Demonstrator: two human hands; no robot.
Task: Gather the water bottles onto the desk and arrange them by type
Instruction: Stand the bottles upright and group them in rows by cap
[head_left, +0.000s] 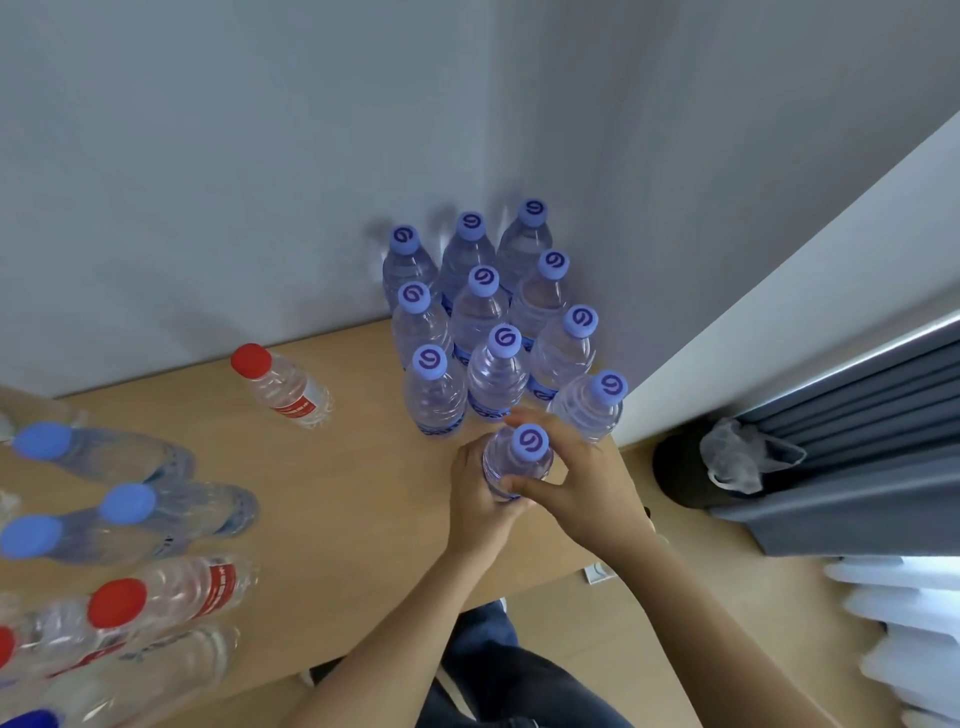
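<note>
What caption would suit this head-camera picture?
Both hands, left hand and right hand, set a purple-capped bottle beside its matching group on the desk.

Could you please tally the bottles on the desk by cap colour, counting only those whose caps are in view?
Purple swirl caps: 11, including the one held by the left hand and right hand
Plain blue caps: 4, one cut off at the bottom edge
Red caps: 3, one cut off at the left edge
Total: 18
</note>
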